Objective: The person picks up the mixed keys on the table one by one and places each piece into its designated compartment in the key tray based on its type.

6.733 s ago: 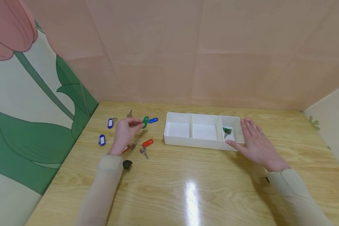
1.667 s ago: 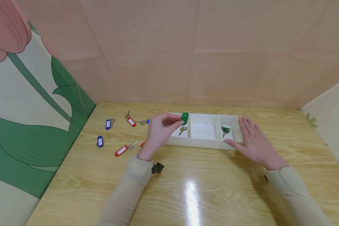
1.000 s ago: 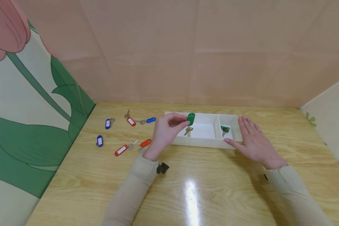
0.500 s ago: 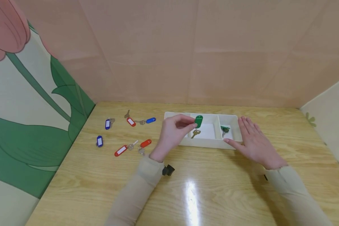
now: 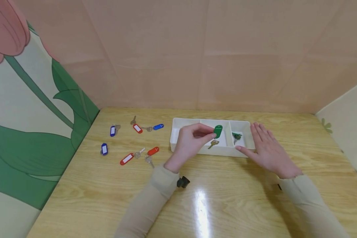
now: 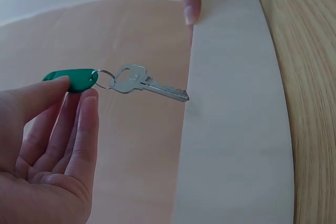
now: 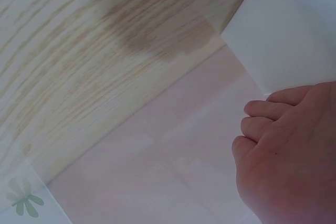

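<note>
My left hand point(image 5: 191, 140) pinches a green key tag point(image 5: 218, 131) between thumb and fingers, over the middle compartment of a white three-part tray point(image 5: 185, 121). From the tag's ring hangs a key point(image 5: 214, 143); the left wrist view shows this silver-looking key point(image 6: 152, 85) beside the tray's outer wall point(image 6: 236, 108). My right hand point(image 5: 269, 152) lies with straight fingers against the tray's right end, thumb at the front edge. In the right compartment lies a green tag with a key point(image 5: 237, 137). The left compartment is partly hidden behind my left hand.
Left of the tray, red-tagged keys point(image 5: 127, 159), a second red tag point(image 5: 153, 151), a third red tag point(image 5: 138, 128) and several blue tags point(image 5: 158, 127) lie spread on the wooden table point(image 5: 107, 205). A wall stands behind the table.
My left hand picked up the green-tagged key from among the scattered keys and carried it right, across the left compartment to the middle one. My right hand has stayed at the tray's end.
</note>
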Available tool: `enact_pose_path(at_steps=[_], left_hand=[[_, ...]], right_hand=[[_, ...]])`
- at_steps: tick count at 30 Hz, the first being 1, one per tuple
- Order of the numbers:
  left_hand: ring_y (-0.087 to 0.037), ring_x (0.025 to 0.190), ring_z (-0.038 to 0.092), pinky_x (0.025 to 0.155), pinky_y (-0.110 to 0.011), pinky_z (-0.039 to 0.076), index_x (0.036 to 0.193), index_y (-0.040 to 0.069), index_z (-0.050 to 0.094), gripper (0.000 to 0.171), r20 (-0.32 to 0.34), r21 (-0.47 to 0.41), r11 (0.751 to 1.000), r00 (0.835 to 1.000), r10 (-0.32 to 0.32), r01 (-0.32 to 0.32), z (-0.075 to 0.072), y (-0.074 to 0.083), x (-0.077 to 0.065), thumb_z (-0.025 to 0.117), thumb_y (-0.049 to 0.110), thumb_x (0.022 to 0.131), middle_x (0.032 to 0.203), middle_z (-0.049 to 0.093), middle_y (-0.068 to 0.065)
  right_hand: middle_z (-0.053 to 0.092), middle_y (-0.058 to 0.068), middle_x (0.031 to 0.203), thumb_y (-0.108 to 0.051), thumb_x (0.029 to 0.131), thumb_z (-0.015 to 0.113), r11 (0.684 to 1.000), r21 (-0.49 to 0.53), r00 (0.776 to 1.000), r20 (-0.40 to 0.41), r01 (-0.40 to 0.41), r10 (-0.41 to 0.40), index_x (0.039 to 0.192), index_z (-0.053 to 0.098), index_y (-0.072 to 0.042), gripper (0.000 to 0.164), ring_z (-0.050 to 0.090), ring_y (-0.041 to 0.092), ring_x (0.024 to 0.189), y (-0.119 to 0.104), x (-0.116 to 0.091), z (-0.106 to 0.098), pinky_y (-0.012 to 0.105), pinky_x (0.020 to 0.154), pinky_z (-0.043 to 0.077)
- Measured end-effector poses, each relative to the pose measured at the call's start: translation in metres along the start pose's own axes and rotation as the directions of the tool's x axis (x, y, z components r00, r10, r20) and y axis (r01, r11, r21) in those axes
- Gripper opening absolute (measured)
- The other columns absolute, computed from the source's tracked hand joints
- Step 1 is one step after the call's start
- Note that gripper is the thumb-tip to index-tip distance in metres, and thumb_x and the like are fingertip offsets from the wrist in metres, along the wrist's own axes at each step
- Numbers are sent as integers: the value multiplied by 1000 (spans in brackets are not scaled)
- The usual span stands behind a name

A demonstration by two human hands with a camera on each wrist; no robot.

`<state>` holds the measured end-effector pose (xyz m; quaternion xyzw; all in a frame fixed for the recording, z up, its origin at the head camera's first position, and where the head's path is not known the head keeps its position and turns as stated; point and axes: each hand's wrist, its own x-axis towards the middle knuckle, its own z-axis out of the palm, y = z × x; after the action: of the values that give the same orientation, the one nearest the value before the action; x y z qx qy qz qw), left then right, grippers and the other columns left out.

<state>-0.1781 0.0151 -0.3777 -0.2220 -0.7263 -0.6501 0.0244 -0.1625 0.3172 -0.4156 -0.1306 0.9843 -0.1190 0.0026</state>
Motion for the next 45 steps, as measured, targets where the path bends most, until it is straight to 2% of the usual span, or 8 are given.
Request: enact_pose_path(at_steps=[6, 17, 29, 35, 45], left_hand=[[-9, 82, 70, 76, -27, 59, 100, 9, 78, 11, 14, 1, 1000, 1000, 1, -1, 7, -1, -1, 80, 13, 90, 94, 74, 9], [-8, 81, 70, 75, -27, 59, 99, 11, 78, 11, 21, -10, 999, 999, -44, 44, 15, -2, -4, 81, 14, 90, 92, 73, 11], [-8, 80, 71, 74, -27, 60, 100, 9, 78, 11, 48, -55, 998, 999, -12, 15, 26, -3, -3, 81, 11, 89, 93, 75, 6], [-8, 80, 71, 74, -27, 60, 99, 9, 78, 11, 51, -64, 998, 999, 4, -1, 31, -1, 0, 81, 11, 89, 93, 75, 5], [-6, 81, 70, 75, -26, 59, 100, 8, 78, 12, 52, -69, 998, 999, 14, -10, 39, 1, 6, 81, 10, 89, 94, 74, 7]], right_hand=[[-4, 23, 167, -68, 97, 51, 1000, -9, 1000, -1, -3, 3, 160, 1, 4, 108, -3, 40, 152, 1, 1, 1, 51, 121, -6], [-8, 21, 167, -68, 97, 49, 1000, -6, 1000, 20, -9, 9, 160, -5, 1, 108, -9, 36, 152, -1, 0, 1, 51, 121, -7], [-8, 21, 167, -68, 98, 50, 1000, -2, 1000, 12, -3, 3, 159, -5, 1, 107, -6, 39, 152, 0, -1, 1, 51, 121, -7], [-7, 21, 167, -68, 98, 49, 1000, -2, 1000, 17, -10, 10, 160, -3, 2, 107, -9, 36, 152, -1, -1, -1, 52, 121, -6], [-4, 23, 166, -66, 99, 51, 1000, 5, 1000, 6, 7, -7, 159, -3, 3, 106, -4, 40, 152, -1, -1, 0, 51, 121, -6]])
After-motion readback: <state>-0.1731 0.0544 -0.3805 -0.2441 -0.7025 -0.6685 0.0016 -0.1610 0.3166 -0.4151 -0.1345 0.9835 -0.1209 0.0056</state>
